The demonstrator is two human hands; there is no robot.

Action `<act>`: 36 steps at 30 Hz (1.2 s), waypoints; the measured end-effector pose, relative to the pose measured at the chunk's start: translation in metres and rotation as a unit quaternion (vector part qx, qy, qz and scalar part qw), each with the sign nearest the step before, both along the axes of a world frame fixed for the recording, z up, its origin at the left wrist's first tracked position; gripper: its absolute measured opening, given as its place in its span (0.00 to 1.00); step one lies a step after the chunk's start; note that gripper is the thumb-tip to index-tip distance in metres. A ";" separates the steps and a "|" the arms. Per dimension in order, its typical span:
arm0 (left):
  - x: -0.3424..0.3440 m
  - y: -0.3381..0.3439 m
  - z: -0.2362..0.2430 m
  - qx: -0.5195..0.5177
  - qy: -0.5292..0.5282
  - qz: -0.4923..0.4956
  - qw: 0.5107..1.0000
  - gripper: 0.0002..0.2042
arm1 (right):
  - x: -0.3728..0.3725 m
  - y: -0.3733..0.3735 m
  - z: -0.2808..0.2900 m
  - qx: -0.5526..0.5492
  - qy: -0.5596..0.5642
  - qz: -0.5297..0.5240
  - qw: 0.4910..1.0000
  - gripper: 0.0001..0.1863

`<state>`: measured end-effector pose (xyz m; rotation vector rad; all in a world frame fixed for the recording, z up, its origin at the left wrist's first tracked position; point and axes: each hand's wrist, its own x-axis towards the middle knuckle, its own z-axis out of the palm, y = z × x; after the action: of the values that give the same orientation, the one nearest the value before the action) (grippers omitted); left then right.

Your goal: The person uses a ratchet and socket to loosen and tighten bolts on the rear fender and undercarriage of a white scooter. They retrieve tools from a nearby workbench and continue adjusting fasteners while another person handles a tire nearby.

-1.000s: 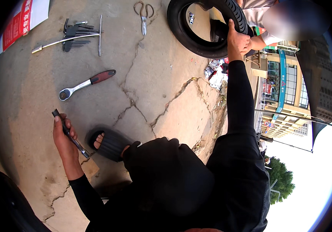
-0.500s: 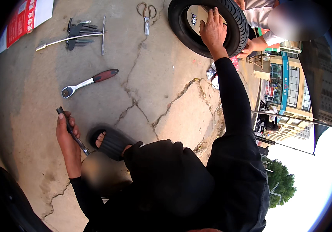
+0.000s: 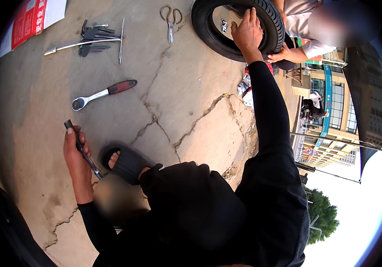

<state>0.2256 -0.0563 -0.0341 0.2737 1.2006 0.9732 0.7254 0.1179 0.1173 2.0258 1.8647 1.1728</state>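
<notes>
My left hand (image 3: 76, 162) grips a dark metal socket tool with a silver end (image 3: 88, 158), held at a slant above the concrete. My right hand (image 3: 248, 33) reaches up to a black tire (image 3: 206, 35), its fingers extended across the opening and inner edge; whether the fingertips press on the rubber I cannot tell. A co-worker's hand (image 3: 279, 55) is at the tire's right edge. Between my hands on the ground lies a red-and-black handled ratchet (image 3: 120, 87). Above it are scissors (image 3: 170, 29), a hex key set (image 3: 85, 46) and a long metal bar with crosspiece (image 3: 62, 49).
A red-and-white sheet (image 3: 28, 22) lies top left. A co-worker (image 3: 297, 20) is top right, beside crumpled foil (image 3: 246, 91). My sandaled foot (image 3: 128, 167) is below the ratchet on cracked concrete (image 3: 195, 124). Street, buildings (image 3: 335, 98) and a tree (image 3: 320, 218) show at right.
My right hand has left the tire's right side and moved left onto its opening, fingers straightened. The co-worker's hand has slid down the tire's edge. My left hand has barely moved.
</notes>
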 end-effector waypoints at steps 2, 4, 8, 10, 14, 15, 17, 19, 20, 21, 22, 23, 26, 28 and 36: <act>0.000 -0.001 0.000 0.001 -0.003 -0.005 1.000 0.17 | 0.006 -0.004 0.001 0.014 0.014 -0.010 1.000 0.38; 0.001 -0.002 0.000 0.004 -0.002 -0.009 1.000 0.17 | 0.008 -0.012 0.001 0.004 -0.001 -0.004 1.000 0.37; 0.007 -0.003 0.003 0.005 0.004 -0.021 1.000 0.17 | 0.010 -0.021 0.002 0.019 0.020 -0.017 0.999 0.36; 0.011 -0.003 0.002 0.009 0.004 -0.019 1.000 0.17 | 0.015 -0.028 0.002 0.025 0.031 -0.018 0.999 0.36; 0.014 -0.002 0.005 0.012 0.003 -0.020 1.000 0.17 | 0.023 -0.041 0.004 0.034 0.027 -0.017 0.999 0.36; 0.016 -0.001 0.004 0.011 -0.003 -0.013 1.000 0.17 | 0.022 -0.040 0.005 0.041 0.026 -0.015 0.999 0.35; 0.006 0.001 0.009 0.018 -0.012 0.009 1.000 0.17 | 0.007 -0.034 0.004 0.022 0.079 -0.010 0.997 0.33; -0.010 0.003 0.020 0.022 -0.063 0.046 0.997 0.16 | -0.037 -0.019 0.000 -0.193 0.324 -0.082 0.922 0.30; -0.021 0.008 0.026 0.015 -0.089 0.059 0.994 0.15 | -0.069 -0.023 -0.019 -0.277 0.527 -0.002 0.804 0.30; -0.033 0.012 0.035 0.022 -0.131 0.084 0.988 0.15 | -0.145 -0.039 -0.018 -0.379 0.609 0.003 0.697 0.31; -0.038 0.021 0.048 0.038 -0.154 0.116 0.981 0.15 | -0.197 -0.056 -0.021 -0.433 0.661 -0.005 0.613 0.32; -0.044 0.031 0.062 0.055 -0.137 0.152 0.977 0.15 | -0.248 -0.071 -0.021 -0.495 0.695 0.033 0.520 0.33; -0.088 0.029 0.094 0.161 -0.140 0.294 0.931 0.15 | -0.387 -0.118 -0.030 -0.586 0.729 0.093 0.342 0.31; -0.113 0.009 0.107 0.178 -0.112 0.369 0.905 0.15 | -0.444 -0.136 -0.035 -0.623 0.725 0.120 0.269 0.28; -0.178 -0.030 0.107 0.216 0.008 0.326 0.920 0.12 | -0.536 -0.164 -0.033 -0.566 0.771 0.116 0.268 0.22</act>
<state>0.0473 -0.0862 0.0725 0.2286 1.0955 1.8325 0.1895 -0.0463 0.0843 1.2552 1.7870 -2.5892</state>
